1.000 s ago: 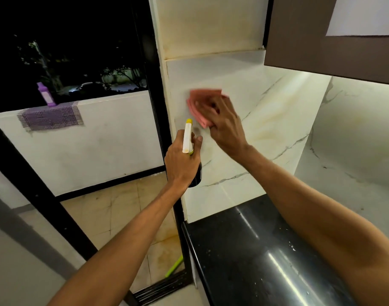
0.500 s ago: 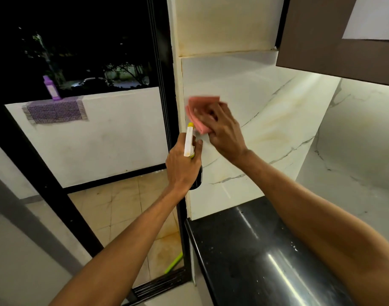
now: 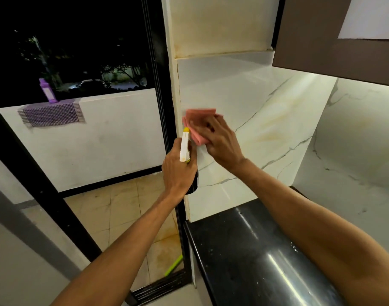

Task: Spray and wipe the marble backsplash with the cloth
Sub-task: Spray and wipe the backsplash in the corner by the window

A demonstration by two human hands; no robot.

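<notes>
The white marble backsplash (image 3: 266,120) with grey and yellowish veins runs from the left end wall around the corner to the right. My right hand (image 3: 222,142) presses a folded pink cloth (image 3: 195,120) flat against its left end, close to the wall's edge. Just below and left of the cloth, my left hand (image 3: 178,171) grips a dark spray bottle (image 3: 185,149) with a white and yellow nozzle pointing up. The bottle's body is mostly hidden by my fingers.
A glossy black countertop (image 3: 244,261) lies under the backsplash. A brown upper cabinet (image 3: 334,40) hangs at the top right. To the left, a black-framed glass door (image 3: 158,96) gives onto a balcony with a purple bottle (image 3: 47,90) and mat on its parapet.
My right hand has drawn the cloth down the marble, closer to the spray nozzle. The view has shifted left a little. My left hand keeps holding the bottle in place.
</notes>
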